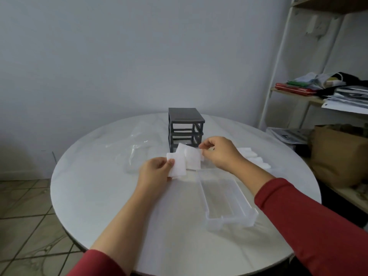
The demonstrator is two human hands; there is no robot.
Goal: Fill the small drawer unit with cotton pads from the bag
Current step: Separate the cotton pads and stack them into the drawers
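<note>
Two hands [157, 169] [219, 153] pinch three cotton pads [186, 160] beside one clear drawer [227, 200].

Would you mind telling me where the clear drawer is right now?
In the head view, the drawer lies on the table, right of centre, under the right hand and nearer than the grey frame.

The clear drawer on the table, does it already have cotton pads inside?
No, the clear drawer looks empty; the cotton pads are held above the table by the left hand and right hand.
</note>
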